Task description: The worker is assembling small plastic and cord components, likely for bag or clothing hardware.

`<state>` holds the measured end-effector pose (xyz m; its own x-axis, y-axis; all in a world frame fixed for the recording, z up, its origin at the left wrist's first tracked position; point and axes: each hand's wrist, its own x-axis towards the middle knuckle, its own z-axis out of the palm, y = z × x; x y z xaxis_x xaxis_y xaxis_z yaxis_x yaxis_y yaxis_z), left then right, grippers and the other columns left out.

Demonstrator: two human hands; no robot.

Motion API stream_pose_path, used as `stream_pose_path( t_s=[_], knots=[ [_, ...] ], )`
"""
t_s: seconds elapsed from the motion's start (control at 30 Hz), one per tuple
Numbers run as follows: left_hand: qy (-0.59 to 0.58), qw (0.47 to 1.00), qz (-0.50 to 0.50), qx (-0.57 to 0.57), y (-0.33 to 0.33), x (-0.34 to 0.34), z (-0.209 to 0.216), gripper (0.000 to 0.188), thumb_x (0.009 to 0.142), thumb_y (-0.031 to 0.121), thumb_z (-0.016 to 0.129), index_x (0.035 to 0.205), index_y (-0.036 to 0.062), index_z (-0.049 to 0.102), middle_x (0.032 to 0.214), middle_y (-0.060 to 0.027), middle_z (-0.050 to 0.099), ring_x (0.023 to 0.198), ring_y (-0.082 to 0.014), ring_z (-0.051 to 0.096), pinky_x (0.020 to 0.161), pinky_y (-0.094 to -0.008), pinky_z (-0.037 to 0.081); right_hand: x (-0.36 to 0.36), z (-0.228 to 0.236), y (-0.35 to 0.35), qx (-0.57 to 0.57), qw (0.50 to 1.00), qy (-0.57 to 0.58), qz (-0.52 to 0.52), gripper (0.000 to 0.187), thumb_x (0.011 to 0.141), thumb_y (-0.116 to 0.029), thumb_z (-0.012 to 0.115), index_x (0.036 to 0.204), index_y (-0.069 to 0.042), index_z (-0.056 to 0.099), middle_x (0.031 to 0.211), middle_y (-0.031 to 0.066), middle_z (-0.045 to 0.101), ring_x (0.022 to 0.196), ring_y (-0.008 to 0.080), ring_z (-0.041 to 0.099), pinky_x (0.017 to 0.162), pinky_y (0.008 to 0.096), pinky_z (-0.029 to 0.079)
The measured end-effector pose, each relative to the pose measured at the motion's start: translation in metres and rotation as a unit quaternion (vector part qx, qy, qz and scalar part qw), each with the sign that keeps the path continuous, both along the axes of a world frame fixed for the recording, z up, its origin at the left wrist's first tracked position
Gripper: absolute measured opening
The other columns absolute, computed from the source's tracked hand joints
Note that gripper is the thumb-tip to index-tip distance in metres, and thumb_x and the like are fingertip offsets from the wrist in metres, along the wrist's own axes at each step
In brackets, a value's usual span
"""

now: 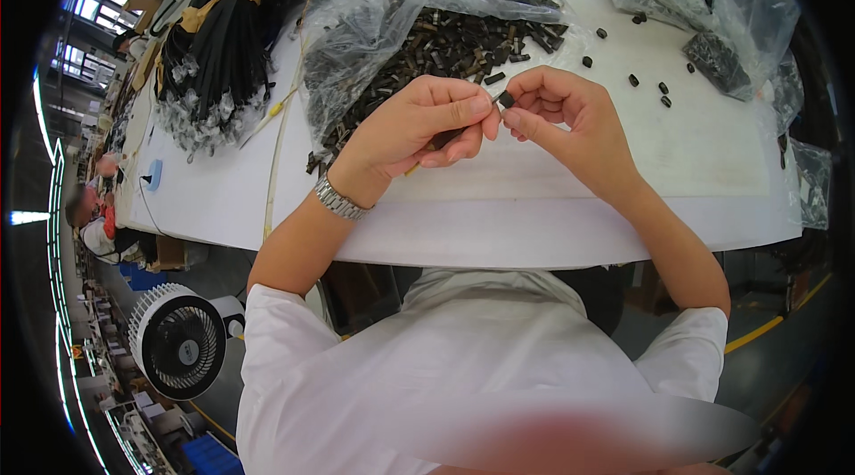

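Note:
My left hand (434, 123), with a metal watch on its wrist, is closed around a slim tool (496, 100). Its thin metal tip shows past the thumb; most of the tool is hidden in the palm, so its exact kind cannot be told. In a pinch between thumb and forefinger, my right hand (564, 110) has a small black plastic piece (507, 99). The tool's tip meets this piece or lies right beside it. Just beyond the hands, a heap of small dark pieces (450, 46) spills out of a clear plastic bag (356, 48).
Several loose black pieces (634, 81) lie scattered on the white table (712, 154) to the right. More clear bags (757, 12) are at the far right. A bundle of black straps (223, 48) sits far left. A fan (183, 341) stands below the table's left edge.

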<state>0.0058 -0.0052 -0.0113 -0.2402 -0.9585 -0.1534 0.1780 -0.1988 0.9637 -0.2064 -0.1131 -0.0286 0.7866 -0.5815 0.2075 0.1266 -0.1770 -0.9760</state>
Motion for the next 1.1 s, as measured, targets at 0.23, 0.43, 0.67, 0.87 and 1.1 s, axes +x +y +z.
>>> stream_pose_path(
  t_s=[0.23,0.43,0.67,0.87,1.1],
  knots=[
    [-0.159,0.986,0.029,-0.042,0.004,-0.009,0.009,0.031,0.109,0.026,0.055,0.094,0.0032,0.069,0.061,0.0023,0.057,0.046,-0.0018,0.041,0.043,-0.0196,0.029,-0.001,-0.001,0.001,-0.043,0.998,0.034,-0.017,0.018,0.092,-0.011,0.075,0.103,0.001,0.07,0.087,0.0028,0.071,0.079,0.0069,0.064,0.073,0.0238,0.053],
    [-0.279,0.956,0.031,-0.09,0.005,-0.012,0.009,0.026,0.108,0.021,0.056,0.094,0.0035,0.07,0.061,0.0019,0.058,0.048,-0.0033,0.045,0.046,-0.0221,0.034,-0.002,0.0,0.003,-0.09,0.994,0.06,-0.023,0.015,0.092,-0.012,0.075,0.098,0.001,0.07,0.079,0.0016,0.069,0.072,0.0065,0.061,0.07,0.0236,0.052],
    [-0.36,0.925,0.037,-0.115,0.007,-0.012,0.012,0.025,0.106,0.02,0.059,0.092,0.0034,0.071,0.06,-0.0003,0.06,0.045,-0.0053,0.046,0.046,-0.0239,0.036,-0.002,0.0,0.005,-0.136,0.989,0.045,-0.037,0.016,0.091,-0.011,0.074,0.098,0.003,0.071,0.078,0.0053,0.072,0.072,0.0089,0.065,0.071,0.0251,0.055],
    [-0.399,0.9,0.057,-0.162,0.007,-0.008,0.013,0.022,0.104,0.018,0.059,0.096,0.0031,0.072,0.06,-0.0001,0.06,0.046,-0.005,0.046,0.046,-0.0237,0.036,-0.003,0.0,0.001,-0.096,0.991,0.082,-0.034,0.017,0.093,-0.012,0.073,0.097,0.004,0.072,0.078,0.0065,0.073,0.071,0.0099,0.066,0.071,0.0251,0.055],
    [-0.415,0.887,0.043,-0.197,0.006,-0.007,0.015,0.019,0.103,0.017,0.061,0.096,0.0023,0.071,0.06,-0.0001,0.06,0.047,-0.0058,0.048,0.047,-0.0243,0.038,-0.003,0.005,0.002,-0.055,0.993,0.1,-0.033,0.017,0.092,-0.012,0.073,0.095,0.005,0.071,0.076,0.0058,0.072,0.069,0.0097,0.065,0.069,0.0256,0.054]
  ],
)
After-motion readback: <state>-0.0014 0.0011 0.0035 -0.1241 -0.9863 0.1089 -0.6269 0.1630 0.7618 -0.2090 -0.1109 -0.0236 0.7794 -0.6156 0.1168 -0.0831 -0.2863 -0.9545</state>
